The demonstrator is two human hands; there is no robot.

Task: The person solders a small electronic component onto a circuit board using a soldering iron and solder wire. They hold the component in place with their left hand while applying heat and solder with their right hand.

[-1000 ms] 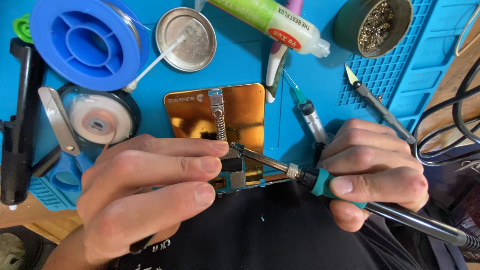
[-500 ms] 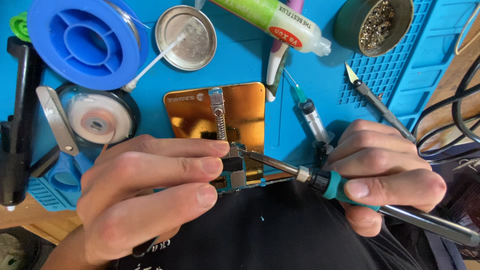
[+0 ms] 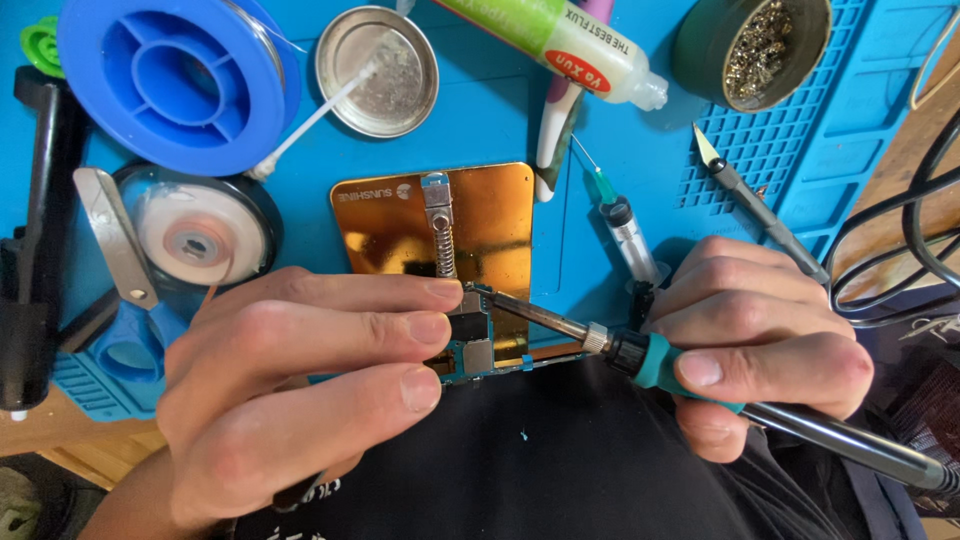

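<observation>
Two hands meet over a small circuit board (image 3: 478, 352) clamped at the near edge of a gold holder plate (image 3: 480, 215): the left hand (image 3: 300, 385) has its fingers closed narrowly on the board, and the right hand (image 3: 770, 340) grips a soldering iron (image 3: 640, 355) whose tip touches the board's top edge. Soldering looks under way, though how many joints are finished cannot be told. Around them a blue mat (image 3: 500, 110) carries a solder spool (image 3: 165, 80), tin dish (image 3: 378, 68), flux tube (image 3: 560, 40), syringe (image 3: 625, 225) and knife (image 3: 755, 205); the room is out of view.

Head camera, steeply down, close over blue mat (image 3: 500, 120).
</observation>
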